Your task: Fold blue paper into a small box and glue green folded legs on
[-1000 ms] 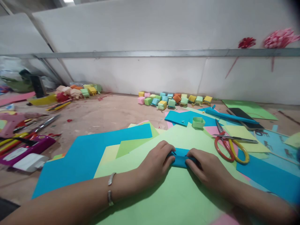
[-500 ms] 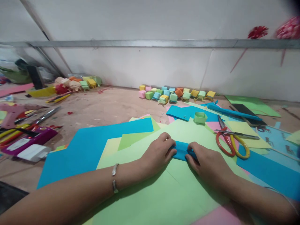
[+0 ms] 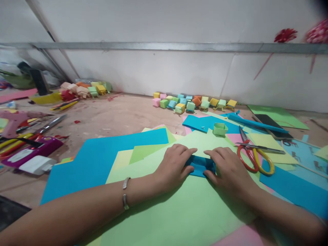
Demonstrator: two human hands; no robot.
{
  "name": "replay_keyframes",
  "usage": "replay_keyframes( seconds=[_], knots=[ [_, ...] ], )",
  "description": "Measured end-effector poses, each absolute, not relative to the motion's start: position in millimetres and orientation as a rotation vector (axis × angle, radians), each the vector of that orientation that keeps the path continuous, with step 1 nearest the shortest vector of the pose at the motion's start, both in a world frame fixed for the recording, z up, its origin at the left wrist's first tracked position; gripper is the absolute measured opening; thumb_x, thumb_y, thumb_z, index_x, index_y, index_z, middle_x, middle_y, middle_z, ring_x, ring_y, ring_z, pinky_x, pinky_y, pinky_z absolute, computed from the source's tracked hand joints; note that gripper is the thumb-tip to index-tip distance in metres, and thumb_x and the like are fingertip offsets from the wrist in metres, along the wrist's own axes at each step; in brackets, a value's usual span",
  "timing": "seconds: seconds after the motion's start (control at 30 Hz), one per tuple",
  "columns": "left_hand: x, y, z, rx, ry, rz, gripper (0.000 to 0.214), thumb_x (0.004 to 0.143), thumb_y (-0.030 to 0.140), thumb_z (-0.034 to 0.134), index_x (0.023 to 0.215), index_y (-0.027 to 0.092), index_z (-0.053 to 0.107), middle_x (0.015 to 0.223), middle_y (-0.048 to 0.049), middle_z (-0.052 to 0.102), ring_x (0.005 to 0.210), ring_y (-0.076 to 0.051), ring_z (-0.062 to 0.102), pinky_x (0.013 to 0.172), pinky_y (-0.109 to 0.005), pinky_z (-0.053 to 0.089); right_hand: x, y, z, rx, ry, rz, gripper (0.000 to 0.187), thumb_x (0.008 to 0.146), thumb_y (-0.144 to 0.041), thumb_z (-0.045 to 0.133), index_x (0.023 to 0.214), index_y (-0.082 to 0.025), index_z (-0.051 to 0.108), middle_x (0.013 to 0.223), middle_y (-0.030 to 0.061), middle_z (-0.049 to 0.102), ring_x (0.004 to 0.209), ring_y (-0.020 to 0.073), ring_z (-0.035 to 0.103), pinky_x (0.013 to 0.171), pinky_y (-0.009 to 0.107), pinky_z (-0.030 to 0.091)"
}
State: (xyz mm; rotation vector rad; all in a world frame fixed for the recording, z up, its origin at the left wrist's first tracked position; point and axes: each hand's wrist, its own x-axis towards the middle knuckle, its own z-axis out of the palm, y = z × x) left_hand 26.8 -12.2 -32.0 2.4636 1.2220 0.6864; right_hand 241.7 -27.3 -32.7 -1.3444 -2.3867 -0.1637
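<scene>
A small folded piece of blue paper (image 3: 200,167) lies on a large light-green sheet (image 3: 184,212), its sides bent up. My left hand (image 3: 174,167) grips its left end between thumb and fingers, and a silver bangle circles that wrist. At the opposite end, my right hand (image 3: 225,171) holds the paper in the same manner, thumb at the near edge and index finger at the far one. Both ends of the piece are partly hidden by my fingers. Just beyond stands a small open light-green paper box (image 3: 220,129).
Scissors (image 3: 255,159) with red and yellow handles lie right of my right hand, a craft knife across them. Several small coloured paper boxes (image 3: 191,106) line the wall. To the left are a pink glue gun (image 3: 12,123) and a white charger (image 3: 37,165).
My fingers have spread along the ends of the blue paper, and its sides now stand up more. Index fingers of both hands have stretched toward each other along the far edge.
</scene>
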Motion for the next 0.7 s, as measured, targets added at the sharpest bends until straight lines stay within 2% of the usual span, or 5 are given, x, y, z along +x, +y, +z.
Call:
replay_keyframes(
  seconds=[0.2, 0.33, 0.4, 0.57, 0.7],
  knots=[
    [27.1, -10.9, -28.9, 2.121, 1.094, 0.959, 0.031, 0.077, 0.006, 0.057, 0.105, 0.019, 0.061, 0.075, 0.0008, 0.055, 0.071, -0.015, 0.053, 0.068, -0.029, 0.046, 245.2, -24.3, -14.0, -1.29, -2.125, 0.441, 0.007, 0.076, -0.023, 0.063, 0.077, -0.02, 0.057, 0.102, 0.009, 0.063, 0.094, 0.0241, 0.058, 0.077, 0.037, 0.048],
    [27.7, -10.9, -27.9, 1.89, 1.027, 1.135, 0.021, 0.078, 0.014, 0.059, 0.099, 0.019, 0.063, 0.077, 0.0002, 0.053, 0.072, -0.015, 0.053, 0.067, -0.029, 0.047, 244.5, -24.4, -4.4, -1.355, -1.851, 1.04, 0.018, 0.083, -0.038, 0.057, 0.087, -0.02, 0.057, 0.069, 0.0007, 0.064, 0.058, 0.016, 0.06, 0.053, 0.028, 0.047],
    [28.0, -11.2, -26.9, 1.744, 1.005, 1.138, 0.022, 0.078, 0.02, 0.061, 0.1, 0.017, 0.063, 0.081, -0.0013, 0.053, 0.073, -0.015, 0.054, 0.063, -0.027, 0.047, 243.5, -25.9, -1.5, -1.384, -1.743, 1.226, 0.024, 0.083, -0.043, 0.057, 0.087, -0.019, 0.057, 0.06, -0.0015, 0.062, 0.052, 0.0149, 0.059, 0.047, 0.025, 0.045],
    [27.8, -12.4, -23.8, 1.577, 1.027, 0.885, 0.033, 0.083, 0.036, 0.061, 0.108, 0.014, 0.058, 0.071, 0.0001, 0.057, 0.055, -0.012, 0.056, 0.048, -0.023, 0.045, 242.6, -29.1, 0.3, -1.361, -1.604, 1.215, 0.026, 0.078, -0.044, 0.065, 0.084, -0.02, 0.058, 0.062, -0.0021, 0.064, 0.057, 0.015, 0.064, 0.053, 0.025, 0.048],
    [28.0, -14.3, -24.1, 1.529, 1.001, 0.758, 0.024, 0.086, 0.038, 0.057, 0.085, 0.014, 0.058, 0.051, 0.0053, 0.051, 0.038, -0.009, 0.051, 0.037, -0.018, 0.036, 242.7, -28.7, 0.2, -1.359, -1.583, 1.255, 0.028, 0.076, -0.045, 0.067, 0.083, -0.02, 0.058, 0.064, -0.0022, 0.064, 0.057, 0.0149, 0.064, 0.053, 0.025, 0.049]
  ],
)
